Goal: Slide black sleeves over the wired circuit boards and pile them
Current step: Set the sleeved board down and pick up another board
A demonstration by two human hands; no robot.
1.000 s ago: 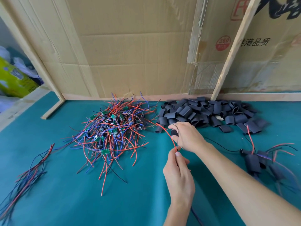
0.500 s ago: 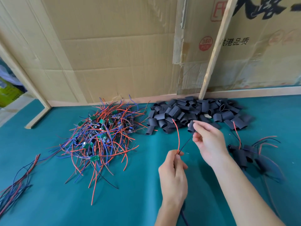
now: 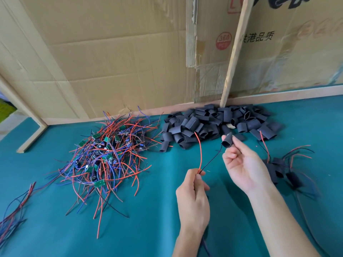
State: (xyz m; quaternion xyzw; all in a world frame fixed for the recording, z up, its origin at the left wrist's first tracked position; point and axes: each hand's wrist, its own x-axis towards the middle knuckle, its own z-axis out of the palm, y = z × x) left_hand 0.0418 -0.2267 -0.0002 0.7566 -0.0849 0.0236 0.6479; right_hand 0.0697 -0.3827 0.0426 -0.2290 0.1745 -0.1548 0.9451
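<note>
Left hand: the left hand (image 3: 193, 190) is gripping the wire ends in a closed fist, with a red wire (image 3: 200, 151) and a black wire (image 3: 211, 161) sticking up out of it. The board itself is probably tucked below the fist, can't really see it from here.

Right hand: the right hand (image 3: 241, 164) is pinching one black sleeve (image 3: 227, 140) between thumb and fingertips, open mouth facing down toward the wires.

What changed: a second ago that right hand was over at the sleeve pile picking one; now it's pulling back to the right with the sleeve lifted clear, just above the black wire's tip.

What it means: looks to me like picking is done and threading is about to start, both wire tips need to go into that mouth.

Sleeve pile: the spare sleeves (image 3: 219, 123) are sitting far center-right, against the cardboard wall (image 3: 111, 62).

Bare boards: the tangle of wired boards (image 3: 105, 154) is lying to the left on the green mat (image 3: 130, 229).

Finished pile: the sleeved boards (image 3: 282, 169) are stacking up on the right, just beside the right wrist.

Stray wires: a loose bundle (image 3: 14, 210) is lying at the near left edge.
</note>
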